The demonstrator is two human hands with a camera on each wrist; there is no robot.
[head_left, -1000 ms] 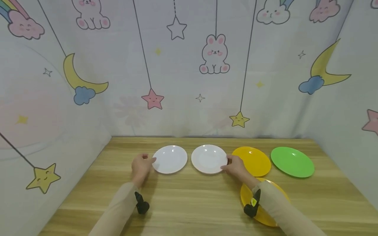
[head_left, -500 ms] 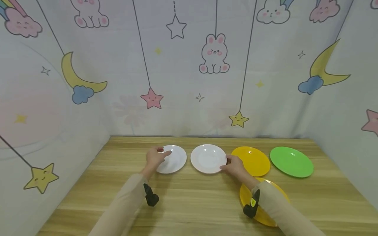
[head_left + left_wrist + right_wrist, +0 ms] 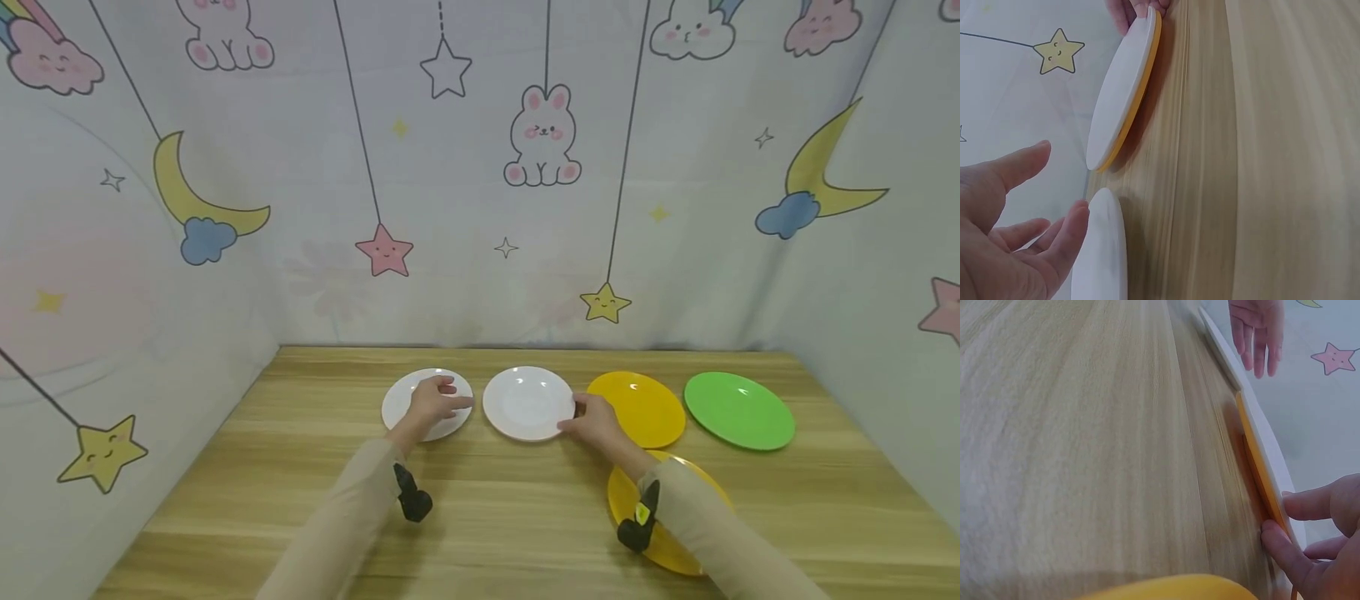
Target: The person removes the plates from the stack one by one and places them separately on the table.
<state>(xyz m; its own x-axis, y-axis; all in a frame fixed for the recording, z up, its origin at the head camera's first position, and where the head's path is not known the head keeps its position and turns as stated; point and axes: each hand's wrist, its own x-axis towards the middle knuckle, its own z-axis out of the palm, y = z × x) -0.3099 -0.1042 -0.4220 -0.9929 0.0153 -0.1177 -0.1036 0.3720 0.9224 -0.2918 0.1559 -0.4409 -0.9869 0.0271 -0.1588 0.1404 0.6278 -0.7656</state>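
Observation:
My left hand (image 3: pixel 433 402) hovers over the left white plate (image 3: pixel 399 398), fingers extended and apart, holding nothing; in the left wrist view that plate (image 3: pixel 1102 250) stands just beyond the fingertips. The middle white plate (image 3: pixel 525 408) has its right rim pinched by my right hand (image 3: pixel 596 422). Along the underside of this plate (image 3: pixel 1119 94) runs an orange layer (image 3: pixel 1139 100); whether it is a second plate I cannot tell. In the right wrist view, thumb and fingers (image 3: pixel 1282 547) lie on either side of the rim.
Right of my right hand lie a yellow-orange plate (image 3: pixel 647 412) and a green plate (image 3: pixel 738 410). Another yellow-orange plate (image 3: pixel 667 533) is partly under my right forearm. The wooden table (image 3: pixel 480 525) meets cloth walls (image 3: pixel 450 192) at the back and sides.
My left hand has left the left white plate's left rim and moved right across it, towards the middle plate. The right hand stays at the middle plate's rim.

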